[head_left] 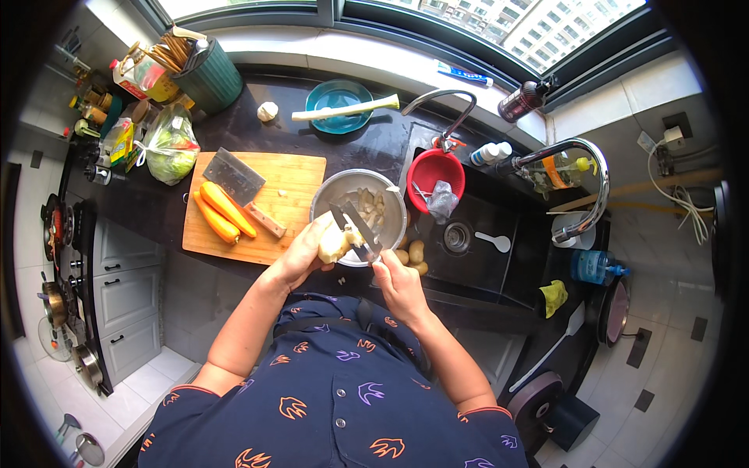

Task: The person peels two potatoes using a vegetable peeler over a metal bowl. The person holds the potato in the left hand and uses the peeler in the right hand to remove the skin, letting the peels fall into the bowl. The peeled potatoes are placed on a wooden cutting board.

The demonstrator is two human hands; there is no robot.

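My left hand (300,256) is wrapped round a pale, mostly peeled potato (334,246), held over the near left rim of a metal bowl (403,210). My right hand (399,285) is closed on a dark peeler (367,229); its head lies against or just beside the potato, and its handle is mostly hidden by the fingers. Potato peelings (373,204) lie inside the bowl. To the left is a wooden cutting board (292,175), with two orange carrots (220,210) and a cleaver (236,178) on it. Several unpeeled potatoes (417,251) sit right of the bowl.
A red basin (456,175) stands at the left edge of the dark sink (491,269); a faucet (601,183) arches at its right. Behind the board are a teal plate (316,97) with a leek (351,108) across it, garlic (268,111) and bagged vegetables (170,147).
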